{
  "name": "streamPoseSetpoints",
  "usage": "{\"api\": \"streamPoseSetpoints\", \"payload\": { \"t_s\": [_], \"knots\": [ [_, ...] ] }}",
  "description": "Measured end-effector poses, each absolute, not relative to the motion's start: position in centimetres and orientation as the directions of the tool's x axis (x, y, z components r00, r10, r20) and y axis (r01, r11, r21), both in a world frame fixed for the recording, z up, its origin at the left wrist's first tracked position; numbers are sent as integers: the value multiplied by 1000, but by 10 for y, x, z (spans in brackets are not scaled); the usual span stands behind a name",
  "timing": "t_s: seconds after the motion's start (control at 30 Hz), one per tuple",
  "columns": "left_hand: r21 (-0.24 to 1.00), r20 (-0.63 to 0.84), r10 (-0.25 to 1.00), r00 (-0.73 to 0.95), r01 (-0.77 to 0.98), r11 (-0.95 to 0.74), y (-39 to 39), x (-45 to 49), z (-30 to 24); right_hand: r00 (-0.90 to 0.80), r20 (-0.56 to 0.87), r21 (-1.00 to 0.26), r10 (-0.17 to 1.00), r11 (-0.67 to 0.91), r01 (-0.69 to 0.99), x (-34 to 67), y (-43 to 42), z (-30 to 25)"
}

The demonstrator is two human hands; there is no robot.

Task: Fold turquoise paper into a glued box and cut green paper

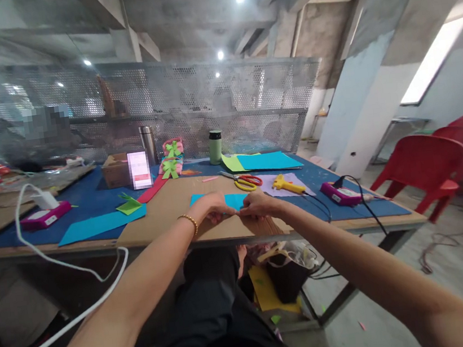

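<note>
A piece of blue paper lies on the cardboard sheet in front of me. My left hand, below a beaded bracelet, presses on its near edge with the fingers drawn together. Against the same edge, my right hand is closed, its fingertips meeting those of the left. The hands cover much of the paper, so its full shape is hidden. Just beyond them rest scissors with red and yellow handles. A yellow glue gun sits on pale purple paper to the right.
Blue sheets and a green bottle stand farther back. On the left are a blue strip, a green paper piece, a cardboard box and a white cable. A purple power block sits near the right edge.
</note>
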State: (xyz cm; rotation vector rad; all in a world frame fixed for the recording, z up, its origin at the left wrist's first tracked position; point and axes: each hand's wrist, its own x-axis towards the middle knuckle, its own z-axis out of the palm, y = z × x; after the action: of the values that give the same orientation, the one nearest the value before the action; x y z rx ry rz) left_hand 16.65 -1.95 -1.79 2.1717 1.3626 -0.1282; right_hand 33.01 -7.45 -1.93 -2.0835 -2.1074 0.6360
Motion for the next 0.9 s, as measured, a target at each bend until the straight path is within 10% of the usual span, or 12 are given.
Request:
{"api": "streamPoseSetpoints", "payload": {
  "t_s": [0.9],
  "knots": [
    [407, -369, 790, 490, 849, -337, -30, 162, -10, 127, -329, -341, 936, -243, 908, 361, -88, -2]
  ]
}}
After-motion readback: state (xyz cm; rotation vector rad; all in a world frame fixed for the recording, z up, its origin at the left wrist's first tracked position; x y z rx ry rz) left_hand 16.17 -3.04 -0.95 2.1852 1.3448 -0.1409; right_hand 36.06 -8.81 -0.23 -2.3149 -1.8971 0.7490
